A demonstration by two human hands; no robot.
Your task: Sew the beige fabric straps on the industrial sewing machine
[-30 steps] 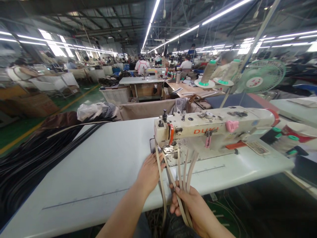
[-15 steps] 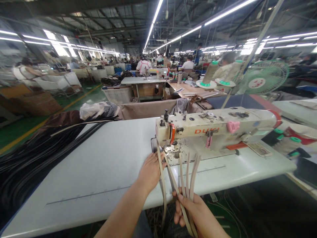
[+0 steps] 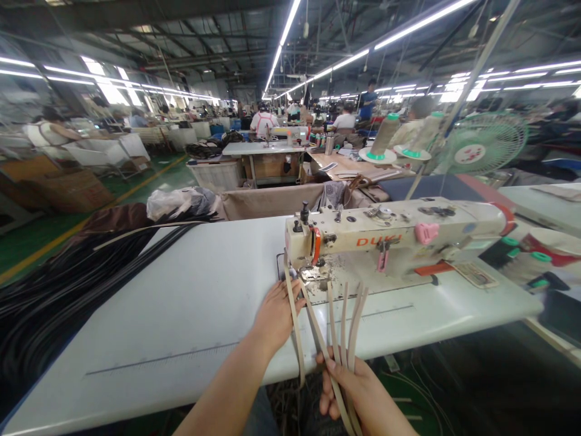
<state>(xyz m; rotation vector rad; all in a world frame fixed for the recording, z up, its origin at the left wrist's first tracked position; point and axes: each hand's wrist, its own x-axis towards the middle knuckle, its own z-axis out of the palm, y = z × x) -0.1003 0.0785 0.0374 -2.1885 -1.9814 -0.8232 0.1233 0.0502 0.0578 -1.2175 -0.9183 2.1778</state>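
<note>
My left hand (image 3: 276, 312) lies palm down on the white table, fingers stretched out close to the presser foot (image 3: 314, 274) of a sewing machine (image 3: 390, 233). One narrow beige strip (image 3: 294, 321) runs over its fingers and hangs past the table's front edge. A second strip (image 3: 314, 318) leads from the needle area, beside the left thumb, down to my right hand (image 3: 351, 381). The right hand is closed round this strip and several more beige strips (image 3: 356, 321), whose loose ends fan upward over the table edge. What lies under the left fingertips is hidden.
A bundle of long black strips (image 3: 68, 290) hangs over the table's left side. Behind the table stands a fabric-lined bin (image 3: 272, 201). Thread cones (image 3: 385, 136) and a green fan (image 3: 485, 145) are at the right. Co-workers sit farther back.
The strip over my left fingers has shifted upward; its lower part hangs less far below the table edge. Both hands stay nearly in place. A person in blue in the background has moved.
</note>
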